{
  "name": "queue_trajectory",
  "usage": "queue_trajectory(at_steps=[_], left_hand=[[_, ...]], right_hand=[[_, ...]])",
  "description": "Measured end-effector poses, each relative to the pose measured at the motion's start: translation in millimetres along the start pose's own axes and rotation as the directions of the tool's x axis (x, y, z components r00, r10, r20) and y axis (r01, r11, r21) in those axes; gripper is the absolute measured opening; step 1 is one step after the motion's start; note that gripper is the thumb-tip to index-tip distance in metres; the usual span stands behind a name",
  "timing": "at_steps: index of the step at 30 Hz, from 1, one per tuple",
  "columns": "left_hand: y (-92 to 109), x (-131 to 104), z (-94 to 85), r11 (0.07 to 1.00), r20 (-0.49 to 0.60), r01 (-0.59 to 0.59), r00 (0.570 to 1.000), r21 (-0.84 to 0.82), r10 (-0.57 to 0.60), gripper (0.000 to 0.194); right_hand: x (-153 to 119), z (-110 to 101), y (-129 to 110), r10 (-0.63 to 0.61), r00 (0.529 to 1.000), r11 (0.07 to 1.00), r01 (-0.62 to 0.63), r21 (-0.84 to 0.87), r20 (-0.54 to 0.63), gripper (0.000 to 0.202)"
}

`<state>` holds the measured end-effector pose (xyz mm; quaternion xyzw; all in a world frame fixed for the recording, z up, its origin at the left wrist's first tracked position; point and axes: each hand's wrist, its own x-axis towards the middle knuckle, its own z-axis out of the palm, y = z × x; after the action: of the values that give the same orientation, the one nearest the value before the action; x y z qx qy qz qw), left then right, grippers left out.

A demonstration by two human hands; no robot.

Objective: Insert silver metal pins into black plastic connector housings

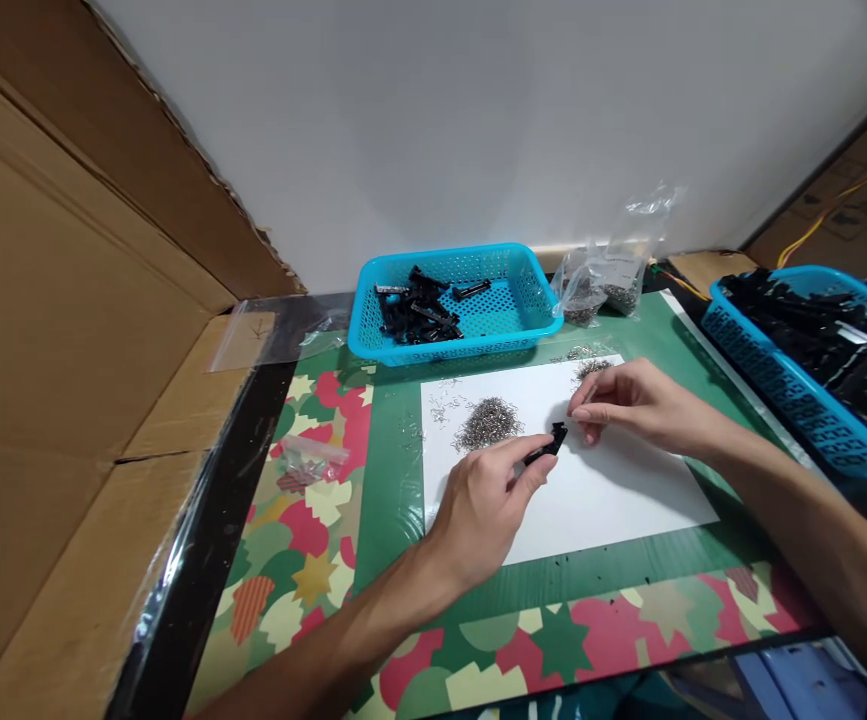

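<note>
My left hand (489,500) grips a small black plastic part (547,446) between thumb and fingers, above a white sheet (605,510). Just right of that part, my right hand (624,400) is closed in a pinch, thumb against fingertips; what it holds, if anything, is too small to make out. A heap of tiny metal pieces (490,422) lies on the sheet, left of the black part. Behind my right hand sits a smaller pile of dark metal pieces (592,369), partly hidden by the fingers.
A blue basket (512,335) with several black parts stands at the back. Another blue basket (800,400), full of black parts, is at the right. Clear bags of small pieces (620,295) lean by the wall. Cardboard (50,350) rises at the left.
</note>
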<state>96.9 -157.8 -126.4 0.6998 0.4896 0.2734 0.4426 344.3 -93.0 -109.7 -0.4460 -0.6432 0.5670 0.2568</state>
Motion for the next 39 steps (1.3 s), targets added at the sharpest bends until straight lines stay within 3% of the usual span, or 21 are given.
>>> queue_trajectory(at_steps=[9,26,34,39], left_hand=[[1,1,-0.5,0.999,0.013,-0.023,1.0,-0.045,0.024,0.034],[5,3,-0.5,1.0,0.054,-0.013,0.998,-0.023,0.015,0.026],[3,7,-1.0,0.997,0.03,0.019,0.999,-0.073,-0.017,0.035],[5,7,-1.7,0.975,-0.036,0.029,0.999,-0.222,-0.038,0.034]], right_hand=[[-2,14,-2,-0.022,0.998,0.974,0.008,-0.226,-0.056,0.041],[-7,20,-3,-0.041,0.991,0.936,-0.007,-0.353,-0.128,0.032],[1,15,-1,0.075,0.992,0.996,-0.08,-0.047,-0.098,0.046],[1,-3,-5,-0.043,0.939,0.983,0.101,0.152,-0.34,0.043]])
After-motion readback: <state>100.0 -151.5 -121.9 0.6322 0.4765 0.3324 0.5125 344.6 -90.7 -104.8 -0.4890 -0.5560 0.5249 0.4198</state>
